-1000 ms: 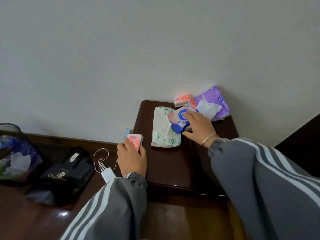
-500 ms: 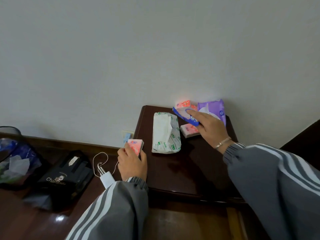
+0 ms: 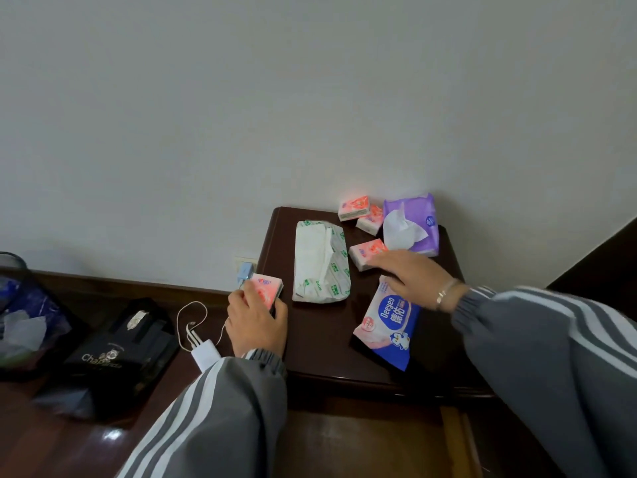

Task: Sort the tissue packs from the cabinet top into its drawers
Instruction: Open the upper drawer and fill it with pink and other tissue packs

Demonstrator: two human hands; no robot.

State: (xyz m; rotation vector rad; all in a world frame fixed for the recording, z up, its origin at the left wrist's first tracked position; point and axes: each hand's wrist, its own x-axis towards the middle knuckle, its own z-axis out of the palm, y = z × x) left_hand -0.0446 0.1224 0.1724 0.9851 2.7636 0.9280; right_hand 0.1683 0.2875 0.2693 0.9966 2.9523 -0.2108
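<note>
Left fingers (image 3: 241,305) curled round one small pink pack (image 3: 267,288), held at the left edge of the cabinet top (image 3: 320,343). Right fingers (image 3: 389,263) nearly straight, holding nothing. Tips are on or just over the next pink pack (image 3: 365,255), can't tell which. The blue Deeyeo pack (image 3: 386,326) lies under my right palm, the purple pack (image 3: 427,215) just beyond the tips. Plan: pinch the pink pack by its sides, lift straight up, stay off the loose tissue (image 3: 400,229). Drawers not in view.

Pale wall (image 3: 310,98) — dark, perhaps wooden, floor (image 3: 44,453)
</note>
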